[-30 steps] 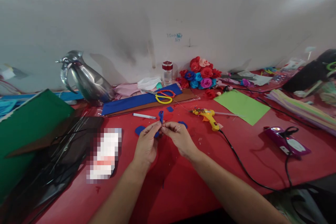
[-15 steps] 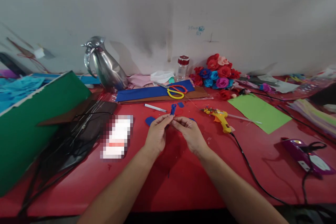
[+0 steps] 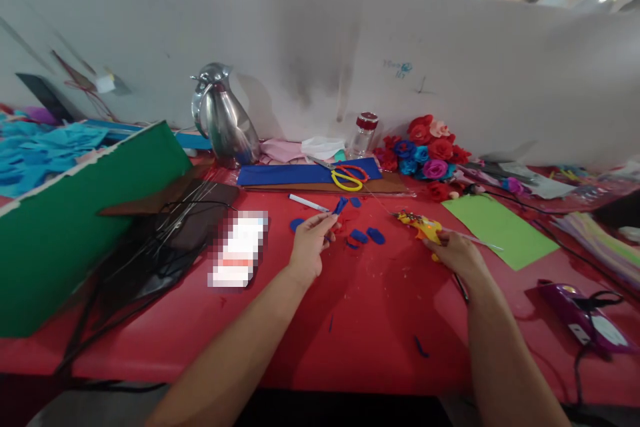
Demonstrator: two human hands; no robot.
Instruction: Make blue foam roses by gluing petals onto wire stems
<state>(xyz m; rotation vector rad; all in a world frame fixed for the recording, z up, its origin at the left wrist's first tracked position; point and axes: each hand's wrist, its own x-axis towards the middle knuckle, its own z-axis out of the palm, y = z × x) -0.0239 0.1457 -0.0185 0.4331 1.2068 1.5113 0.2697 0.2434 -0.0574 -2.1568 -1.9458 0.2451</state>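
The red bench [image 3: 380, 340] carries everything, with a green box [image 3: 120, 200] at its left side and a steel jug [image 3: 227, 123] by the wall [image 3: 280, 40]. Next in size come the green sheet [image 3: 495, 227], the blue strip [image 3: 280, 175] and a bunch of flowers [image 3: 440, 149] that looks finished. The right hand [image 3: 454, 250] has its fingers on the handle of the glue gun [image 3: 420, 223]; how firmly they close cannot be told. The left hand [image 3: 314, 237] pinches a blue roll [image 3: 341, 205], tilted, above the bench between pen [image 3: 307, 203] and petals [image 3: 376, 235]. Work on this piece seems early: its rolled part looks formed, while the petals, apparently cut, lie loose and unjoined beside it.
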